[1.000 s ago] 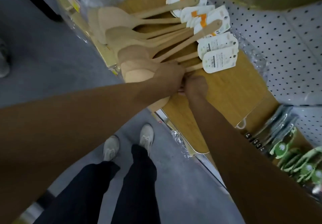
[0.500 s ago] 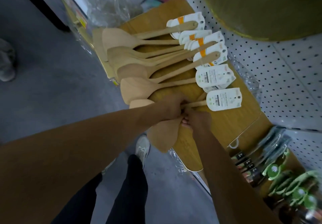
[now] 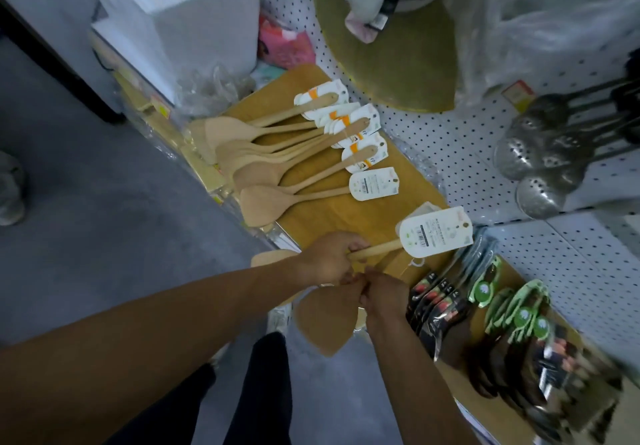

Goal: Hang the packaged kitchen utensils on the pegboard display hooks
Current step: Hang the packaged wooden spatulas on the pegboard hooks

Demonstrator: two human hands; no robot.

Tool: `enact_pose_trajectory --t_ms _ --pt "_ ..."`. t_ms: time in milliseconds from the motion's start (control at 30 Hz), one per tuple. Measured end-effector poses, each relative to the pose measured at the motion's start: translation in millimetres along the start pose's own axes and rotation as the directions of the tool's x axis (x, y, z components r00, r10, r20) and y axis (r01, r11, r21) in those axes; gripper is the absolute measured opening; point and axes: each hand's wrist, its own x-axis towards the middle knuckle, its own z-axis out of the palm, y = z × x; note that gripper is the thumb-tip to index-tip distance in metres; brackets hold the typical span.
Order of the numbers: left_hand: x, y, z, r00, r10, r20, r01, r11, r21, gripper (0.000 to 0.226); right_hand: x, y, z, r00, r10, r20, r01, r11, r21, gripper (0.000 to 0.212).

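Several wooden spatulas (image 3: 277, 153) with white card tags hang in a fanned row against the white pegboard (image 3: 467, 153), over bamboo boards (image 3: 346, 216). My left hand (image 3: 329, 257) is closed around the handle of a wooden spatula (image 3: 377, 248) whose white barcode tag (image 3: 434, 231) points toward the pegboard. My right hand (image 3: 384, 292) touches the left one and pinches the handle of a second wooden spatula (image 3: 327, 320), whose blade hangs down toward the floor.
Black packaged utensils (image 3: 440, 309) and green-tagged packs (image 3: 512, 309) hang at lower right. Metal skimmer ladles (image 3: 540, 153) hang at upper right. A round green mat (image 3: 391, 56) hangs above, a white box (image 3: 194, 18) stands upper left. Grey floor lies left.
The view has tilted up along the pegboard. Both hands have drawn two spatulas away from the fanned row, toward the black packs; the tagged one is now well apart from the rest.
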Motion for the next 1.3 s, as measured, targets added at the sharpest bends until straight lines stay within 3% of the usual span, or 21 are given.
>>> enact_pose_trajectory --t_ms 133,300,400,633,933,1033,1300 --pt "-42.1 20.4 5.0 0.997 0.042 -0.072 -0.042 0.999 0.005 0.03 -49.7 1.7 -28.0 0.997 -0.069 -0.033 0.074 0.983 0.171 0.018" --pt "-108.9 46.7 4.2 0.996 0.085 -0.022 -0.086 0.995 -0.058 0.017 -132.4 11.2 -74.1 0.974 -0.2 0.109 0.146 0.915 0.377 0.016" --pt "-150.4 62.8 11.2 0.994 0.096 0.041 -0.094 0.993 -0.068 0.02 -175.7 26.3 -104.8 0.949 -0.28 0.144 0.225 0.923 0.311 0.009" --pt "-200.4 111.5 61.1 0.986 0.124 0.109 -0.131 0.989 0.064 0.02 -232.7 59.1 -185.4 0.927 -0.373 0.019 0.346 0.876 0.335 0.006" --pt "-221.3 180.5 205.3 0.931 0.217 0.294 -0.261 0.958 0.12 0.019 -252.3 81.9 -328.7 0.837 -0.536 -0.104 0.538 0.775 0.331 0.004" --pt "-228.0 194.9 263.9 0.905 0.225 0.36 -0.28 0.954 0.107 0.019 -250.0 97.1 -388.1 0.81 -0.567 -0.148 0.583 0.754 0.303 0.017" --pt "-255.0 223.4 429.9 0.849 0.288 0.442 -0.332 0.943 0.023 0.023 -267.8 143.3 -551.8 0.741 -0.6 -0.301 0.668 0.7 0.251 0.011"
